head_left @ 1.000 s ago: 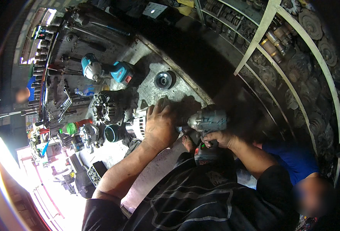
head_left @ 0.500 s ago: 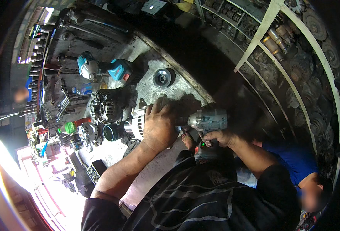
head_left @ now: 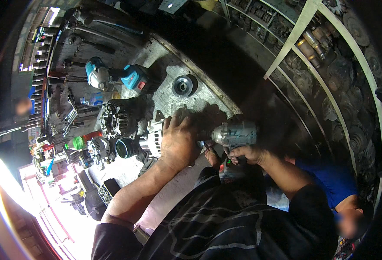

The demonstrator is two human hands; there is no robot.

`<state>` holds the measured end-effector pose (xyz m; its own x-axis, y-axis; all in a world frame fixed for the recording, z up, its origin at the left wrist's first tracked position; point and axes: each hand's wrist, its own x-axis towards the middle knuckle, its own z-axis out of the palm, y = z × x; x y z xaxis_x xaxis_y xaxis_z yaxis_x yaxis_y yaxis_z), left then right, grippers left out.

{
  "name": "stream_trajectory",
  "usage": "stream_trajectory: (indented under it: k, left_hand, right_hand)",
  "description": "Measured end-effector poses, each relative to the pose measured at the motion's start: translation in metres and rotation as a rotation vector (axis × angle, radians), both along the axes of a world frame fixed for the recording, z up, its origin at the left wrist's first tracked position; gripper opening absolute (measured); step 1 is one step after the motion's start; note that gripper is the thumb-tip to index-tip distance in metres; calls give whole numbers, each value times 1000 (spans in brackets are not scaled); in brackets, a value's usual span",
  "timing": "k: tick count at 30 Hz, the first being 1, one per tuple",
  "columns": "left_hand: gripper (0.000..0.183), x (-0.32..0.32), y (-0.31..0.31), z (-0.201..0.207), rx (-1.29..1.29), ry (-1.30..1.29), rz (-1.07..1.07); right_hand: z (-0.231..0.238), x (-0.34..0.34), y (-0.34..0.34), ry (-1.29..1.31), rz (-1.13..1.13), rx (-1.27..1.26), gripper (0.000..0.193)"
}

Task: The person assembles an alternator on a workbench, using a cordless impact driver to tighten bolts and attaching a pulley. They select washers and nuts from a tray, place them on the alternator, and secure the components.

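Your right hand (head_left: pixel 248 154) holds the grey impact wrench (head_left: pixel 235 134) in a closed grip. Your left hand (head_left: pixel 179 145), partly curled, clasps the slotted metal housing (head_left: pixel 156 142) on the workbench (head_left: pixel 161 96); beyond it lies a round pulley (head_left: pixel 182 86).

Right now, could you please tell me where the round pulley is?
In the head view, the round pulley lies on the workbench in the upper middle, right of the teal power tool, beyond the left hand.
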<state>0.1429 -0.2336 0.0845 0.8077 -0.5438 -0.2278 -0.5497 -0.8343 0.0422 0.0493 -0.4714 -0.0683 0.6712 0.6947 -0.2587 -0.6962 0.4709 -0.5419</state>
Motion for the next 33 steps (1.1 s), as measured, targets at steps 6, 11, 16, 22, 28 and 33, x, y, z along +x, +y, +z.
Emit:
stream_trajectory:
  k: [6, 11, 16, 22, 28, 33]
  left_hand:
    - [61, 2, -1, 2, -38, -18, -23]
    - [60, 3, -3, 3, -77, -19, -32]
    - [59, 5, -3, 1, -102, -23, 0]
    - [59, 4, -3, 4, -96, -34, -19]
    - [57, 5, -1, 1, -81, -30, -31]
    - [62, 11, -3, 7, -11, 57, -23]
  right_hand:
    - [0, 2, -1, -4, -24, -4, 40]
    - [10, 7, -2, -36, -55, 37, 37]
    - [13, 9, -6, -13, 1, -48, 38]
    - [19, 15, -2, -38, -23, -10, 38]
    - [13, 16, 1, -63, -116, 49, 41]
    - [-15, 10, -4, 4, -62, 68, 45]
